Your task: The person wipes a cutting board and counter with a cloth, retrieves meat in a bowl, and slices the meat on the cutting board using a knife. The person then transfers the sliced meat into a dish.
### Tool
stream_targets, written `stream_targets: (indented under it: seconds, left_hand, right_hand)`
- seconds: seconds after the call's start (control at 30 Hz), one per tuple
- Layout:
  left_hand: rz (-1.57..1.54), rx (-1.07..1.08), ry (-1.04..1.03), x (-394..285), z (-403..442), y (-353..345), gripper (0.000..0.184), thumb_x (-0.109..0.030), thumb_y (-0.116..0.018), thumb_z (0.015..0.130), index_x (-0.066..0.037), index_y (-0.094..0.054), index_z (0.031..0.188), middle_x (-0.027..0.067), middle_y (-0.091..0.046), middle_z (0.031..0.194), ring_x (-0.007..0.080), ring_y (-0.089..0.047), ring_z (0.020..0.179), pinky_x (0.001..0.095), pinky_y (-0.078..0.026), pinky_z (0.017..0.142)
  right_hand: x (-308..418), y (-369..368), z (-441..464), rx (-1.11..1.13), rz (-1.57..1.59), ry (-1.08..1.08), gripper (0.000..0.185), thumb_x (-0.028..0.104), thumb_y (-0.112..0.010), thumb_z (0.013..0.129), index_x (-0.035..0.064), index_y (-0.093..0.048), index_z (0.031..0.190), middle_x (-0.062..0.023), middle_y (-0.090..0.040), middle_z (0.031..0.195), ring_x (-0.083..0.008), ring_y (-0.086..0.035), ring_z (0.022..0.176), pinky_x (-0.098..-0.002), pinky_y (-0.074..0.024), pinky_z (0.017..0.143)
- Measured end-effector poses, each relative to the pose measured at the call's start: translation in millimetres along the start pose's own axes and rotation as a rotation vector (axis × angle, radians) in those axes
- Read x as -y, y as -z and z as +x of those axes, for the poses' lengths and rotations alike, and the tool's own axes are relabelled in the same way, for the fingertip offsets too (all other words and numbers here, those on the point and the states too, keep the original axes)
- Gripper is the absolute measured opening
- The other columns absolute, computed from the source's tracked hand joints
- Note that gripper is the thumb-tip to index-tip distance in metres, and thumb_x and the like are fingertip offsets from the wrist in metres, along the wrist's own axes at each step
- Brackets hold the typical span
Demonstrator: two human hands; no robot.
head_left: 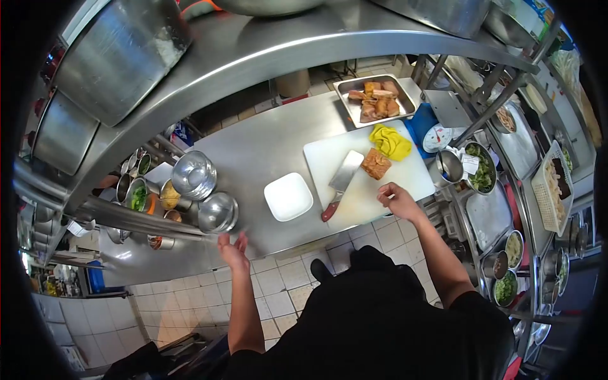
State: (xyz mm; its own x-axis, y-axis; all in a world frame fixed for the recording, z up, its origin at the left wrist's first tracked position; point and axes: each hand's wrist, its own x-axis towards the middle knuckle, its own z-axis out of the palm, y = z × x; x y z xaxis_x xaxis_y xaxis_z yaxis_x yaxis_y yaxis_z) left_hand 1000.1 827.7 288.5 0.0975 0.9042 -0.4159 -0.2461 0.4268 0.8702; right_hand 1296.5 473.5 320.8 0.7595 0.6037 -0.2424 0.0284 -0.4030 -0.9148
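Observation:
My left hand (234,252) is at the table's front edge, just below a round metal bowl (218,213), fingers apart and nothing in them. Over the white cutting board (408,183), my right hand (399,201) is loosely curled, with a gap between thumb and fingers and nothing visible in it. Just beyond that hand lies a browned block of pork belly (376,164). A cleaver (346,172) with a red-brown handle rests left of the meat. Behind the meat is a crumpled yellow cloth (390,142). A white square dish (289,197) stands left of the board.
A metal tray (344,85) with several meat pieces sits behind the board. Beside it is a dial scale (437,137). Stacked metal bowls (194,175) stand at left. An overhead steel shelf (304,50) spans the table; racks with food containers line the right.

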Motion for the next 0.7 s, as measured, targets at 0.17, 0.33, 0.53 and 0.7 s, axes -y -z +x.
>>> stream_targets:
  seconds: [0.17, 0.33, 0.53, 0.7]
  left_hand:
    - [0.464, 0.625, -0.074, 54, -90, -15, 0.052, -0.03, -0.058, 0.088, -0.01, -0.035, 0.13, 0.0078, -0.049, 0.12, 0.0204, -0.062, 0.079, 0.0294, -0.05, 0.064]
    - [1.086, 1.135, -0.408, 61, -155, -80, 0.047, -0.026, -0.06, 0.084, -0.003, -0.043, 0.122, 0.0139, -0.05, 0.115, 0.026, -0.059, 0.092, 0.0364, -0.05, 0.075]
    - [1.624, 0.89, -0.81, 130, -134, -201, 0.055, -0.021, -0.062, 0.08, -0.006, -0.04, 0.128, 0.0186, -0.047, 0.123, 0.0392, -0.047, 0.111, 0.0436, -0.04, 0.096]
    - [1.835, 0.834, -0.564, 147, -133, -213, 0.061, -0.024, -0.06, 0.081, -0.007, -0.034, 0.133, 0.0229, -0.047, 0.124, 0.0414, -0.048, 0.11, 0.0432, -0.043, 0.092]
  right_hand:
    - [0, 65, 32, -0.07, -0.478, -0.082, 0.036, 0.026, -0.066, 0.078, 0.0019, -0.06, 0.104, -0.0128, -0.067, 0.087, -0.0259, -0.064, 0.082, -0.0334, -0.049, 0.075]
    - [-13, 108, 89, 0.116, -0.856, 0.084, 0.04, 0.023, -0.068, 0.072, 0.0044, -0.06, 0.107, -0.018, -0.065, 0.095, -0.0267, -0.065, 0.083, -0.0341, -0.0493, 0.075]
    - [-34, 97, 132, 0.293, -0.223, -0.265, 0.052, 0.024, -0.073, 0.073, 0.0003, -0.055, 0.115, -0.0094, -0.062, 0.082, -0.0191, -0.059, 0.078, -0.0298, -0.0485, 0.063]
    - [-68, 71, 147, 0.118, -0.129, -0.128, 0.061, 0.025, -0.077, 0.065, -0.0054, -0.055, 0.114, -0.0184, -0.063, 0.101, -0.0283, -0.063, 0.084, -0.0324, -0.0487, 0.076]
